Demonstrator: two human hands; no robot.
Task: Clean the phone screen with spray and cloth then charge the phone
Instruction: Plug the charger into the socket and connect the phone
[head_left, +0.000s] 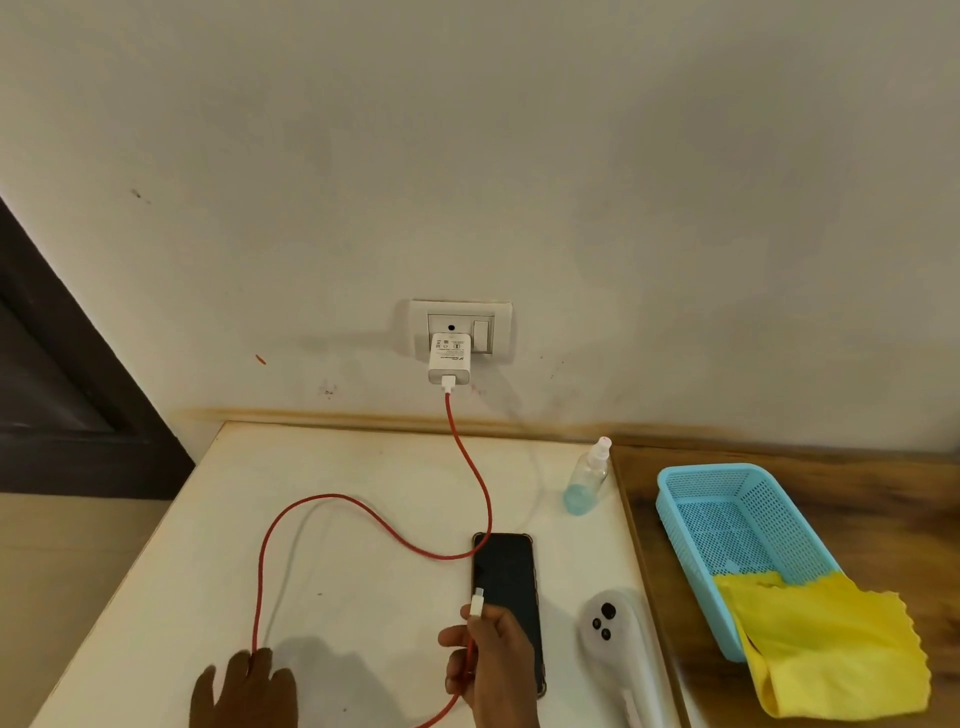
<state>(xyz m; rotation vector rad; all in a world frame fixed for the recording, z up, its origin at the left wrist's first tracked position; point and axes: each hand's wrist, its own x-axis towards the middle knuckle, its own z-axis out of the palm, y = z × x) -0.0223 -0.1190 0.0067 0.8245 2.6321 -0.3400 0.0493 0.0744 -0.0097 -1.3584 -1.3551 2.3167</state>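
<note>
A black phone lies screen up on the white table. My right hand hovers over the phone's near end, shut on the white plug end of the red charging cable. The plug tip points away from me, above the screen. The cable loops across the table up to a white charger plugged into the wall socket. My left hand rests flat on the table at the cable's near loop, fingers spread. A clear spray bottle stands upright behind the phone. A yellow cloth hangs over the blue basket's near end.
A blue plastic basket sits on the wooden surface to the right of the table. A white device with three dark lenses lies right of the phone. A dark door frame is at the left.
</note>
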